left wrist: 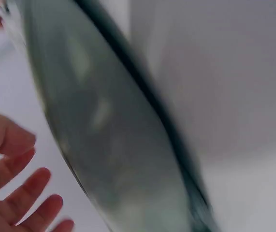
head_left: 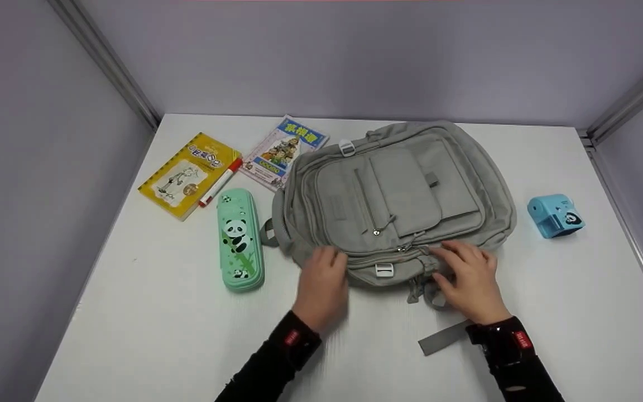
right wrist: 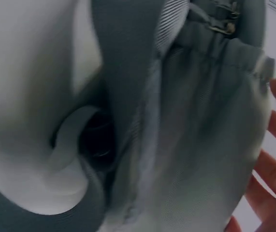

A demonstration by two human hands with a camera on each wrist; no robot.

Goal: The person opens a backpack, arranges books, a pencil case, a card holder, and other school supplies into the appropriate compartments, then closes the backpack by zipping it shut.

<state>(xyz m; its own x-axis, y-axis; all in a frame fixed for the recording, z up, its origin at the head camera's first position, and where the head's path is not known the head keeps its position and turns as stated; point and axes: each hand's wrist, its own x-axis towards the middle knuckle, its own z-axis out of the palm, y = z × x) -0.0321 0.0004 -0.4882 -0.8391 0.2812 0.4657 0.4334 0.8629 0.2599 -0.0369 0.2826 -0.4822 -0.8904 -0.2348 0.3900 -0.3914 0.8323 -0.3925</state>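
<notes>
A grey backpack (head_left: 405, 190) lies front side up on the white table, its zips and white buckles showing. My left hand (head_left: 321, 287) is at its near left edge. In the left wrist view, the fingers (left wrist: 31, 186) of this hand are spread and loosely bent beside the blurred grey fabric (left wrist: 104, 125), gripping nothing. At the near right side, my right hand (head_left: 471, 282) touches the gathered side pocket (head_left: 427, 262). Its fingers (right wrist: 273, 169) lie along the pocket's edge in the right wrist view, without a visible pinch.
Left of the backpack lie a green panda pencil case (head_left: 240, 240), a yellow book (head_left: 187, 176), a red-and-white marker (head_left: 221, 182) and a colourful booklet (head_left: 282, 151), partly beneath the bag. A blue pencil sharpener (head_left: 556, 216) stands right. A grey strap end (head_left: 443, 338) extends toward the front.
</notes>
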